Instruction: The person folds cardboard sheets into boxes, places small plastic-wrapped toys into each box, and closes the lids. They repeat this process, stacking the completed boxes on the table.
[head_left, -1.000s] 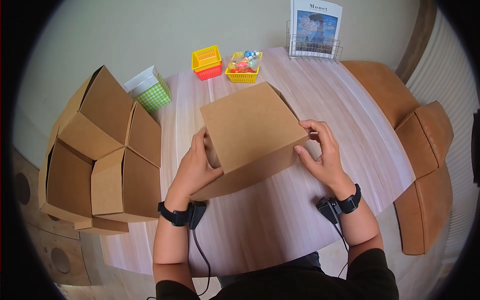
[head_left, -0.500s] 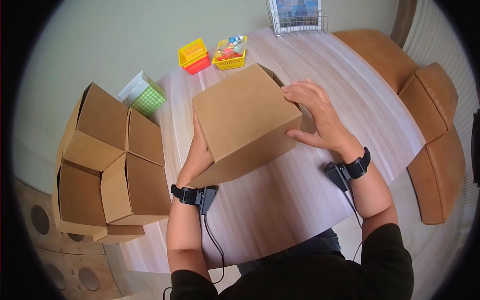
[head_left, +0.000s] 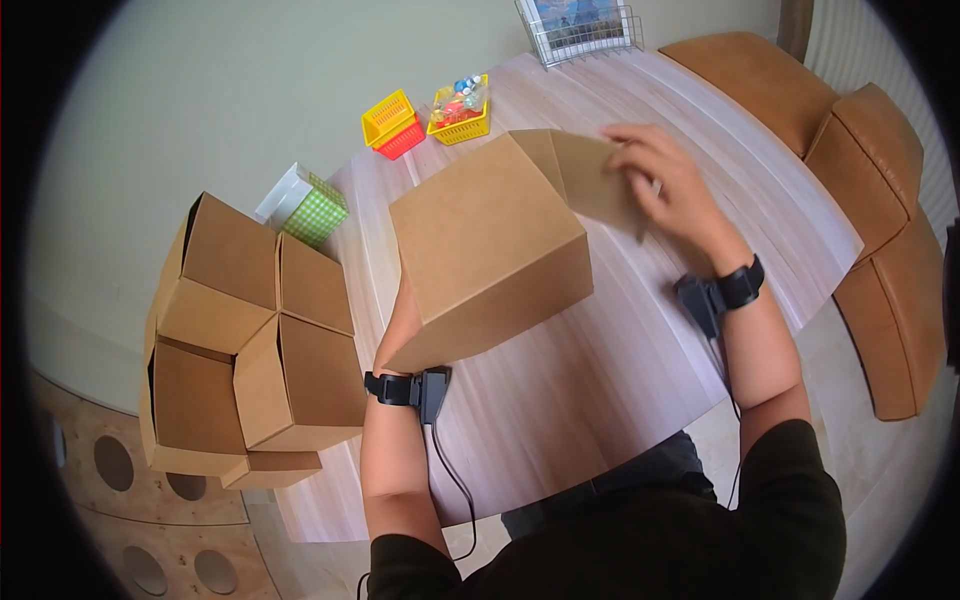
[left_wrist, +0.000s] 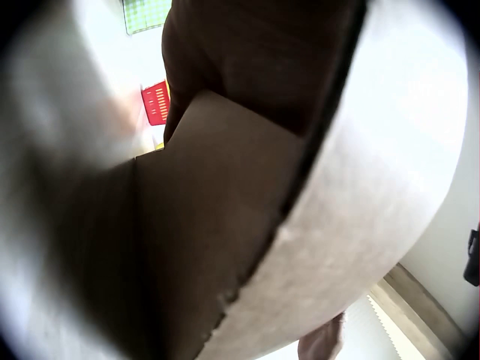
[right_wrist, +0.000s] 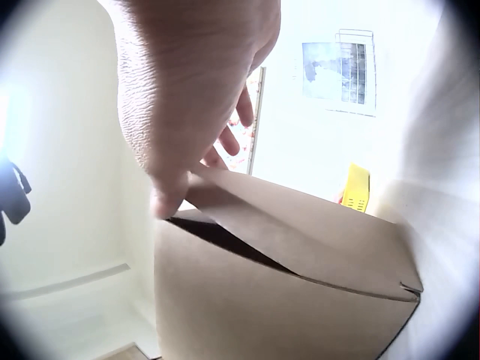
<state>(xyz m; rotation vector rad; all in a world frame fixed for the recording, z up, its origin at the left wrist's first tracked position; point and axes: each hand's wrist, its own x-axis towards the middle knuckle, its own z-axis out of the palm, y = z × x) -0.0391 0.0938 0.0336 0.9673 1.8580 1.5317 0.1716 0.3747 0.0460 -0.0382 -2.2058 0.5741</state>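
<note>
A brown cardboard box (head_left: 485,230) stands tilted over the table in front of me, one plain face up. My left hand (head_left: 403,315) holds it at its left side, the fingers hidden behind the cardboard. In the left wrist view that hand (left_wrist: 255,56) is a dark shape against a cardboard panel (left_wrist: 225,172). At the right end, a flap (head_left: 595,175) is swung outward. My right hand (head_left: 680,195) pinches its outer edge; the right wrist view shows the thumb (right_wrist: 171,196) on one side, the other fingers beyond.
Several cardboard boxes (head_left: 230,265) are stacked at the left. Behind them stands a green checkered container (head_left: 318,212). Yellow and red baskets (head_left: 395,135) and a filled yellow basket (head_left: 460,125) sit at the back, with a wire rack (head_left: 590,45) to their right. Brown seats (head_left: 860,170) border the right side.
My right hand has left the box's right edge and moved right, swinging the end flap outward. My left hand has slipped farther behind the left side. The head view has shifted.
</note>
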